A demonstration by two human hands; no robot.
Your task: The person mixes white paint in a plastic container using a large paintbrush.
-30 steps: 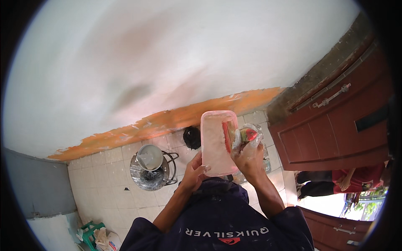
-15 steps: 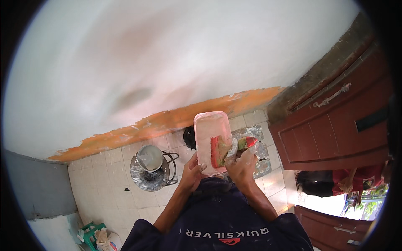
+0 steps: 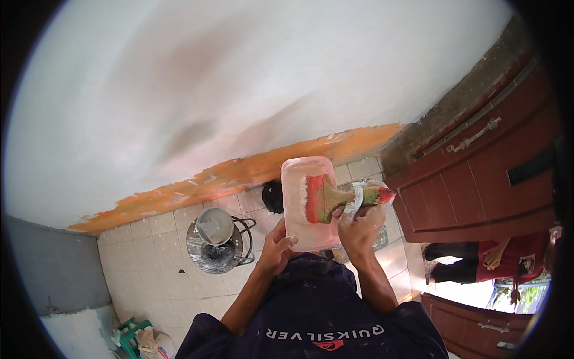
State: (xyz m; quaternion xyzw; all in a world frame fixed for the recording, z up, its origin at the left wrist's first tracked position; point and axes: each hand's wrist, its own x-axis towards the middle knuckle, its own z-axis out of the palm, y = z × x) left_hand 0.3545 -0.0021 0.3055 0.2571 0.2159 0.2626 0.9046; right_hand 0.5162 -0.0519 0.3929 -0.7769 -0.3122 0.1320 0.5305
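My left hand (image 3: pixel 275 246) grips the near left edge of a pink plastic tray (image 3: pixel 290 169), thumb on its rim. Pale paint coats the tray's inside. In my right hand (image 3: pixel 361 230) is a wide paintbrush (image 3: pixel 326 200) with red and green on its body and a red-tipped handle. The brush lies sideways over the tray, its bristles pointing left. Whether the bristles touch the tray I cannot tell. White paint smears the fingers of my right hand.
A white wall (image 3: pixel 251 84) with an orange band (image 3: pixel 197 185) stands ahead. A pail (image 3: pixel 214 226) sits on a round stool (image 3: pixel 200 257) at left. A black bundle (image 3: pixel 272 196) lies by the wall. Brown doors (image 3: pixel 472 179) stand right, with another person (image 3: pixel 508 260) beyond. A green stool (image 3: pixel 128 335) is lower left.
My right hand has moved right, and the paintbrush has turned flatter, showing more of its body and handle. The tray has shifted slightly right. The other person has moved into fuller view.
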